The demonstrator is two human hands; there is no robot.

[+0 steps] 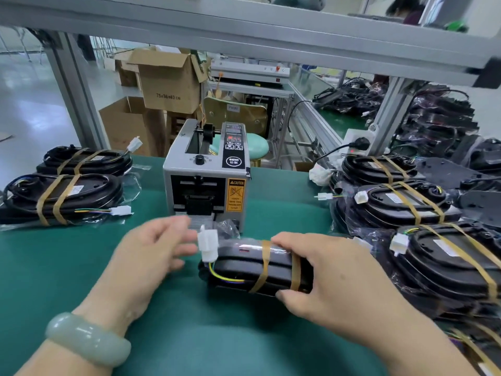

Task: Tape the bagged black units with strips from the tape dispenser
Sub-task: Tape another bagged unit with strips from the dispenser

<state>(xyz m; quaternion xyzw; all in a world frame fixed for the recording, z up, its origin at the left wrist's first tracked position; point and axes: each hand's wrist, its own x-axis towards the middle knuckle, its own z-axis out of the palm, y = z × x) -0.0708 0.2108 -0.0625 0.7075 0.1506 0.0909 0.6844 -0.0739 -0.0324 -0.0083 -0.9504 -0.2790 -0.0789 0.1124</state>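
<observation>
My right hand (325, 275) grips the bagged black unit (238, 264); my left hand (151, 253) hovers open beside it.
The unit lies on the green mat (189, 335) just before the tape dispenser (206, 175). My left hand is blurred, so I cannot tell whether it touches the white connector (207, 241). My right hand hides the unit's right end.

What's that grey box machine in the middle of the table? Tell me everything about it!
The tape dispenser is a grey, metal-looking box standing upright on the green mat. On top: a black roller, a black knob and a black button panel. Its front has a dark mouth and an orange caution sticker. The blurred left hand is just before it; touching is unclear.
</observation>
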